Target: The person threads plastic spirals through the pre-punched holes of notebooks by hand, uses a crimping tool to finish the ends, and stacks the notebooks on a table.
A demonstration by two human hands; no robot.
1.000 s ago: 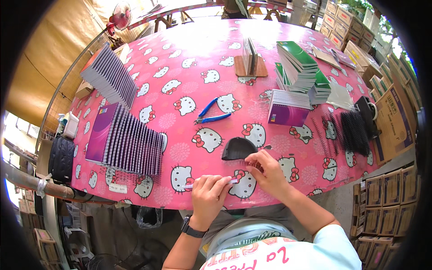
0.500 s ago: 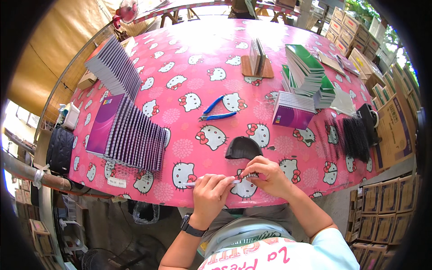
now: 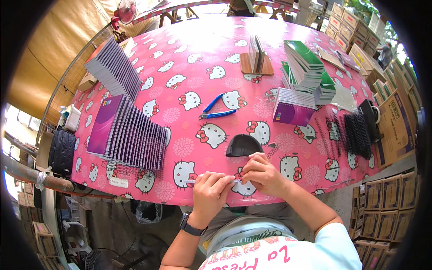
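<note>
A small notebook-binding workshop, half outdoors. Beyond the fingers on the pink tabletop lie rows of spiral notebooks, stacked green notebooks, loose black coils and blue pliers. Cardboard boxes pile up to the right of the fingers, and a fan stands far beyond them.

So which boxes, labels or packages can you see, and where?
Brown cardboard cartons: stacked on the floor at lower right, printed faces.
Open brown carton: beside the table's right edge.
More brown cartons: stacked beyond the table, upper right.
White rectangular label: on the tablecloth's near-left edge.
</note>
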